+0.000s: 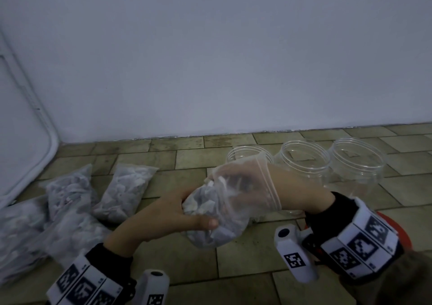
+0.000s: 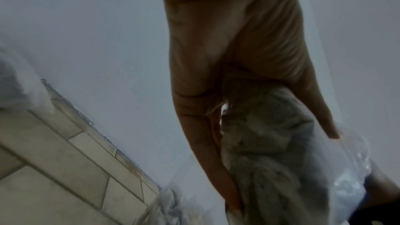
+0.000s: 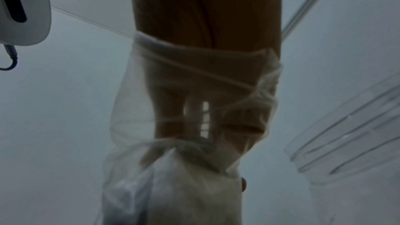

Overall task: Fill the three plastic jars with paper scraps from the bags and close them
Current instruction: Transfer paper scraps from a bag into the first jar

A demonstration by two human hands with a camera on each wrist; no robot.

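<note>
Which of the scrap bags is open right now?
The bag held up between both hands: the right hand is pushed inside its mouth, the left hand grips its bulk. The other bags lie on the floor.

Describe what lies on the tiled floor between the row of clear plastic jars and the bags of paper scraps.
In the head view, the held clear plastic bag and both hands, left hand and right hand, cross that stretch.
</note>
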